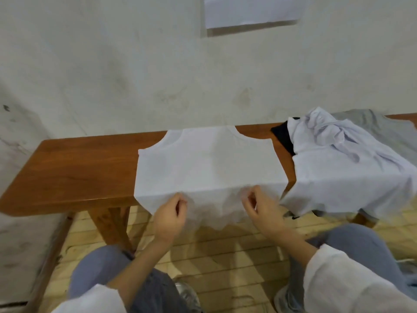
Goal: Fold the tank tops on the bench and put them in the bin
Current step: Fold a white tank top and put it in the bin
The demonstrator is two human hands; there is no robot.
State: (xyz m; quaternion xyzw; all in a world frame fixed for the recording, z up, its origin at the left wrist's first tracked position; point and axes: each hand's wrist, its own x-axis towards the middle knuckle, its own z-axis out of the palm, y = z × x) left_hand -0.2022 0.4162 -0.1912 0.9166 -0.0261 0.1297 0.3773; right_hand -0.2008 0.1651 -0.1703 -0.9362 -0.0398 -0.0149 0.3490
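Pale wall (112,64) behind, long wooden bench (79,168) in front of it, and the action is at the near edge. The left hand (169,215) pinches the hem of the white top (207,163), and the right hand (261,211) pinches the same hem further along. The two hands are apart, with slack cloth sagging between them. Now the risks. If the left pulls harder than the right, the top skews on the wood and the fold comes out crooked. If either pinch slips, I'd expect the hanging hem's weight to drag the cloth off the edge toward the floor (214,256). And watch the right side: the pile (343,163) of unfolded tops droops over the edge just beside the right hand, so a sleeve or wrist swinging out could snag it and pull it down. As for the top itself, its body lies flat beyond both hands, shoulders toward the wall. The hem comes over the edge into the fingers, and some of it dangles below them. Bare bench lies left of the left hand. Right of the right hand sits the pile, with a black top (283,136) peeking out from under it and a grey one (372,123) beyond. No bin in view.
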